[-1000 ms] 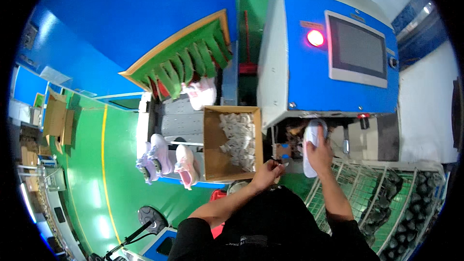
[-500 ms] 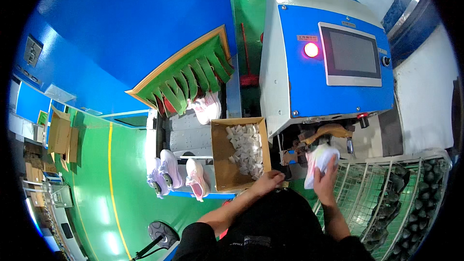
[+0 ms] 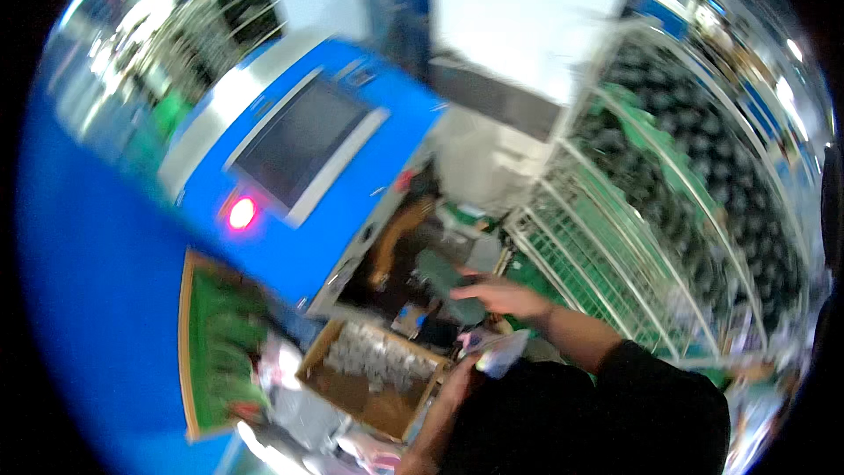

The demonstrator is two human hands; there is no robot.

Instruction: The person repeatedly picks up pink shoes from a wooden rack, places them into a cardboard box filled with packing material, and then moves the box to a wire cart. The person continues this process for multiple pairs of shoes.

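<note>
right hand (image 3: 505, 295) fingers now grip a dark green shoe last (image 3: 437, 270); left hand (image 3: 458, 378) fingers grip the separate sneaker (image 3: 505, 354).

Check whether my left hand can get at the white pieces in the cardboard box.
Probably yes: the left hand is close beside the cardboard box, whose open top leaves the white pieces exposed. It seems to hold a pale shoe, though, so it may need freeing first.

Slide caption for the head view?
Right hand holds a greenish form, left hand a pale shoe, beside a blue machine.
</note>
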